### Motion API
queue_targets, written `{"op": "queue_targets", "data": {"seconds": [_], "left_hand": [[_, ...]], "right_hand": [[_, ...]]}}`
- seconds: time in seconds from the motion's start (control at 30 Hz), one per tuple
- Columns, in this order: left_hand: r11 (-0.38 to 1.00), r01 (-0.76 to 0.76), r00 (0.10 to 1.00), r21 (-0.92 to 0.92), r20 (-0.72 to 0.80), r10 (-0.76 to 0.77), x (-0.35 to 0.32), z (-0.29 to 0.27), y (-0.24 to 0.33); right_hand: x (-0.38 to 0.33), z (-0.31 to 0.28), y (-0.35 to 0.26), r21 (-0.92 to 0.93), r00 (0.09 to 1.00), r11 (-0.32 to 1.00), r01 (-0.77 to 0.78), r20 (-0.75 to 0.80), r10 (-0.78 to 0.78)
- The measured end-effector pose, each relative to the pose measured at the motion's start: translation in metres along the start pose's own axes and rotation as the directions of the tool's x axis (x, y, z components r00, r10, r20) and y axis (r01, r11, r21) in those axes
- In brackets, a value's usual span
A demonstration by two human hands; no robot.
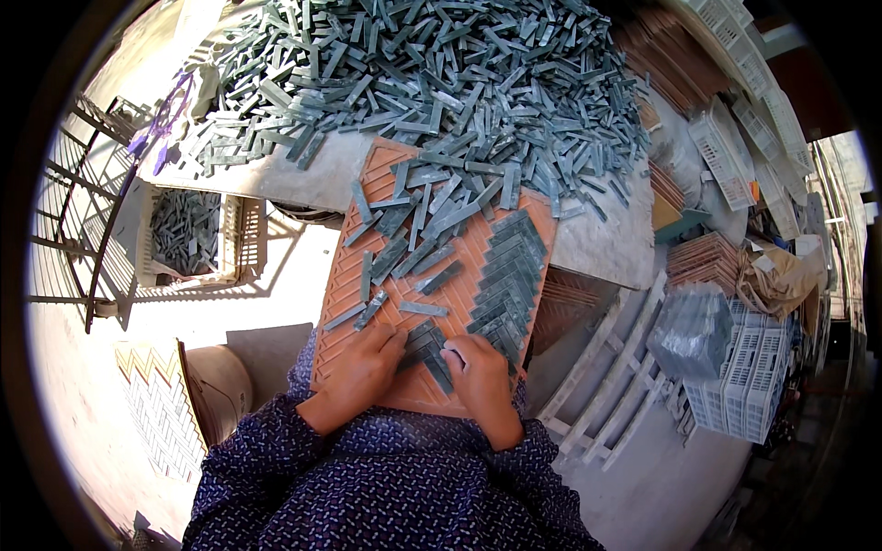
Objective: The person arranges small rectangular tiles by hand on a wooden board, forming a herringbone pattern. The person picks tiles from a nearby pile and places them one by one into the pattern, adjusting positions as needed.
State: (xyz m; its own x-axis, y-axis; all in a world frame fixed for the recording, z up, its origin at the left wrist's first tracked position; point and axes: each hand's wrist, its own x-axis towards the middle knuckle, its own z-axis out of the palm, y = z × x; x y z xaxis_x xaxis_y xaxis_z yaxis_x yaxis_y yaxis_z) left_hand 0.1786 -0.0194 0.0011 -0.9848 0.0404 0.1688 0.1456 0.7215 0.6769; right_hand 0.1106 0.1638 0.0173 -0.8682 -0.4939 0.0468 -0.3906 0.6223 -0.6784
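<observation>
An orange tray [354,275] with herringbone grooves rests against my lap and slopes up to the table. Dark grey-green stone strips [505,266] lie in its grooves as a herringbone band on the right. Shorter laid strips [424,347] sit between my hands, and several loose strips [439,277] are scattered over the upper and middle tray. My left hand [366,363] is closed, its fingertips at the left edge of the shorter laid strips. My right hand [480,372] is closed in a pinch beside their right edge. What either hand's fingers hold is hidden.
A large heap of stone strips [413,73] covers the table [606,230] beyond the tray. At left stand a crate [237,239] of strips and a patterned panel [161,404] leaning on a bucket [220,381]. At right are a slatted pallet [602,376], white crates [744,376] and stacked orange trays [703,262].
</observation>
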Motion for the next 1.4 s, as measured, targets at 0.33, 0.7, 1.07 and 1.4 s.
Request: {"op": "queue_targets", "data": {"seconds": [0.33, 0.7, 1.07, 1.4], "left_hand": [[0.998, 0.025, 1.000, -0.051, -0.010, -0.026, 0.011, 0.004, 0.000], [0.988, 0.096, 0.988, -0.122, -0.109, -0.110, 0.018, -0.011, -0.010], [0.950, 0.016, 0.999, -0.313, 0.036, -0.005, 0.048, 0.008, -0.002], [0.999, 0.042, 0.991, -0.005, -0.129, -0.042, 0.088, 0.022, -0.003]], "right_hand": [[0.041, 0.000, -0.002, -0.013, 0.975, 0.977, 0.215, -0.061, -0.215], [0.015, -0.006, 0.009, 0.217, 0.987, 0.968, -0.126, 0.123, 0.101], [0.003, -0.006, 0.005, 0.130, 0.993, 0.990, -0.053, 0.114, 0.038], [-0.005, 0.021, -0.012, -0.115, 0.999, 0.993, -0.012, -0.035, 0.008]]}}
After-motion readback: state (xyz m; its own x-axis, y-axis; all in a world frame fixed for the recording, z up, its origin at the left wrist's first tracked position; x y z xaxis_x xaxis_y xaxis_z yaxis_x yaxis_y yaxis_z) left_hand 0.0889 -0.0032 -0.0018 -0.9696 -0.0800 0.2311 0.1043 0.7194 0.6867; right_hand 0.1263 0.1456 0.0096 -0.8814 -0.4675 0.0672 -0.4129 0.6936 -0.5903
